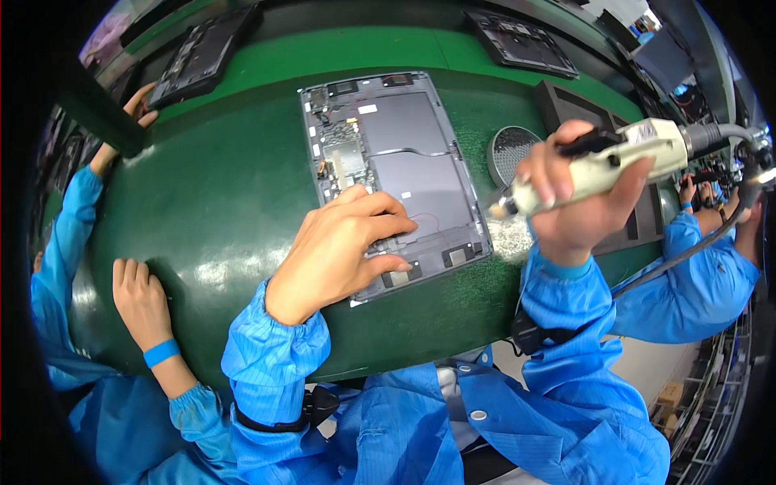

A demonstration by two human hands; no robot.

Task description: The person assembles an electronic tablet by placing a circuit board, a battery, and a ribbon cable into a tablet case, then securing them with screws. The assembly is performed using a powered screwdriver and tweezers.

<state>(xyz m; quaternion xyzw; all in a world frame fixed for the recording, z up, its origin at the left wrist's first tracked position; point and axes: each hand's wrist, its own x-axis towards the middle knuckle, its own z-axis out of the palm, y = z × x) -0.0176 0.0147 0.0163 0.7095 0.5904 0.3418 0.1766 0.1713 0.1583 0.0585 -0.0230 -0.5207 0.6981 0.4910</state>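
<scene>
An opened laptop base [420, 182] lies on the green bench in front of me, its circuit board on the left side and dark panels on the right. My left hand [343, 238] rests over its near left part, fingers spread and bent onto the inside. My right hand [578, 194] is wrapped round a cream electric screwdriver [606, 166], raised to the right of the laptop base. The screwdriver's tip points left, near the laptop's right edge and apart from it. A cable runs from its back end. Part of the circuit board is hidden under my left hand.
A round dish of small dark screws [512, 153] stands right of the laptop base, beside a dark compartment tray [578, 109]. Other laptop bases [525, 44] lie on the far green strip. A co-worker's hand [141, 299] rests at the left; another person's blue sleeve [687, 283] is at right.
</scene>
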